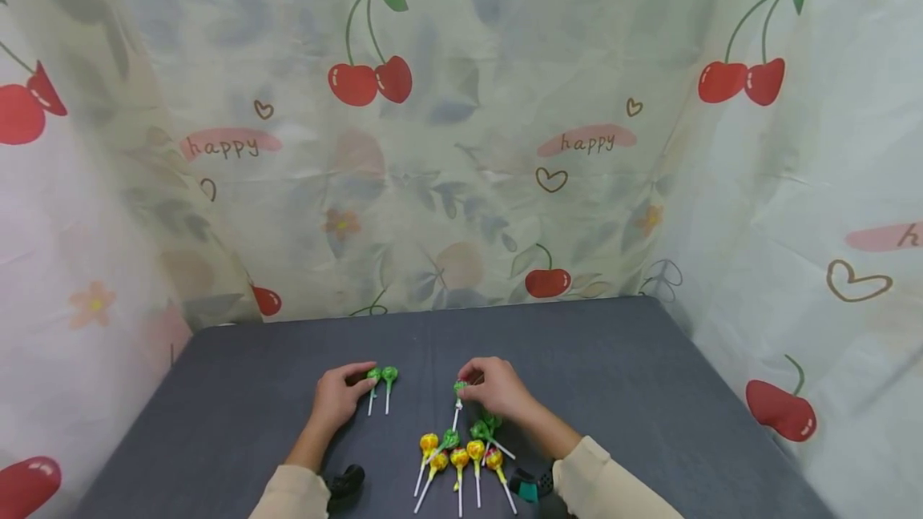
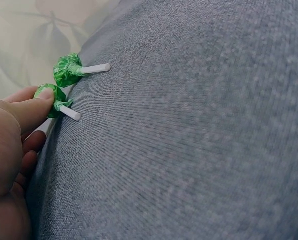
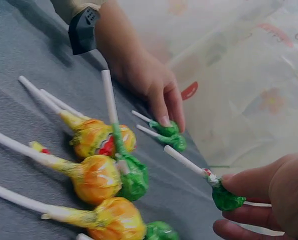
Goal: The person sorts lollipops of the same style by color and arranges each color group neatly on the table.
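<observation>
My left hand (image 1: 334, 397) pinches the head of a green-wrapped lollipop (image 2: 59, 94) between thumb and finger, its white stick pointing toward me. Just right of it, a second green lollipop (image 1: 389, 376) lies nearly parallel on the cloth. My right hand (image 1: 499, 388) holds another green lollipop (image 3: 227, 199) by its wrapped head, stick slanting down toward the pile. In front of that hand lie several yellow lollipops (image 1: 459, 459) in a fan. Green lollipops (image 3: 133, 179) rest on and among them, partly overlapping.
A dark grey cloth (image 1: 591, 375) covers the table. Patterned curtains (image 1: 447, 142) with cherries enclose the back and both sides. Dark straps (image 1: 348, 480) sit at the wrists, beside light sleeves (image 1: 613, 483).
</observation>
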`<state>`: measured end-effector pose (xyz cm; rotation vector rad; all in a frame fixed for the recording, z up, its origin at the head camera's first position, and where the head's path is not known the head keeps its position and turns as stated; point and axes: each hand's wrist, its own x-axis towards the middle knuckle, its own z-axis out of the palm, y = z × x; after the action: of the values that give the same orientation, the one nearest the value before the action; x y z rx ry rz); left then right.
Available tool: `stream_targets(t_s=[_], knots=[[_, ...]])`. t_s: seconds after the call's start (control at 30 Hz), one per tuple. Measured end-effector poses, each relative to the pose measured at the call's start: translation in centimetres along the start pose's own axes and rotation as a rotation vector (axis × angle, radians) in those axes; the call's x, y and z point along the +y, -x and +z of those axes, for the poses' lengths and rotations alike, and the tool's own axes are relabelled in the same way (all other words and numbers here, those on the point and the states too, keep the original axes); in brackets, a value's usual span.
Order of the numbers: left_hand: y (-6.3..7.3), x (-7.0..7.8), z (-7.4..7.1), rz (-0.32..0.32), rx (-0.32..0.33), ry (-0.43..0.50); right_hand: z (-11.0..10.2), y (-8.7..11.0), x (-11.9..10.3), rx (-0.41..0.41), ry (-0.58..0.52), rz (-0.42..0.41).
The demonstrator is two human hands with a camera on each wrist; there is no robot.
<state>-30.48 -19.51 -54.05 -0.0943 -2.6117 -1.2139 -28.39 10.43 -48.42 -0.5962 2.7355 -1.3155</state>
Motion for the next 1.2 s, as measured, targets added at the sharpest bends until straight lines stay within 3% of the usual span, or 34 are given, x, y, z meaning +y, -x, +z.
stream_targets(t_s=[0.6,0.93,1.2], knots=[[0.1,-0.1,0.1,-0.015,-0.004,0.0,-0.1,-3.2,-2.0,0.03,0.013,-0.032],[0.0,-0.3,0.3,0.007,0.025,-0.016,1.7,-5.2,-1.0,0.049,-0.027,-0.071],[-0.2,-0.4,0.4,-0.002,0.014,-0.024,3.4,-6.4,0.1,0.051,-0.025,-0.037]])
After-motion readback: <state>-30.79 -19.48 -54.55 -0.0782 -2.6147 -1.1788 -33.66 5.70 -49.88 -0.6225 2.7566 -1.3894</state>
